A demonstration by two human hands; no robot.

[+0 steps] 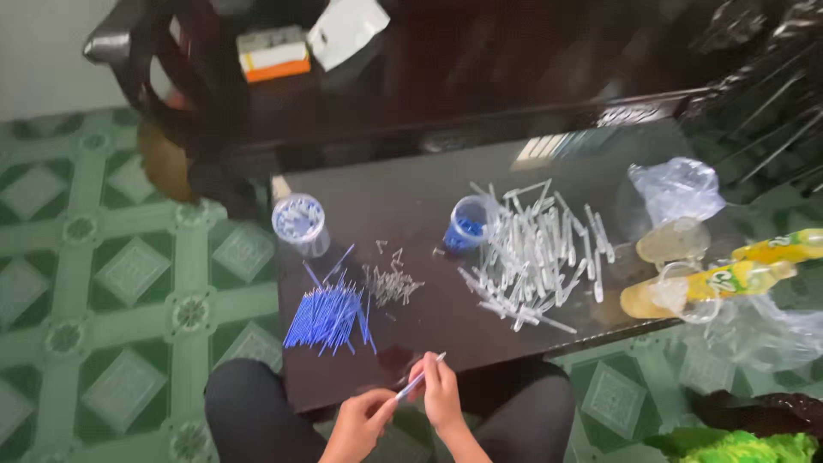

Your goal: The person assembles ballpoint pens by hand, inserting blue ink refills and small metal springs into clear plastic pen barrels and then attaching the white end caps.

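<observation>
Head view: left hand (360,420) and right hand (441,396) both pinch a slim clear pen (418,381)

I could not make out the small grey parts (392,284) on the table; they were too tiny and blurred. My left hand (360,422) was cut off by the bottom edge, its grip on the pen (418,381) partly hidden. The green bundle (739,447) ran off the lower edge.
</observation>
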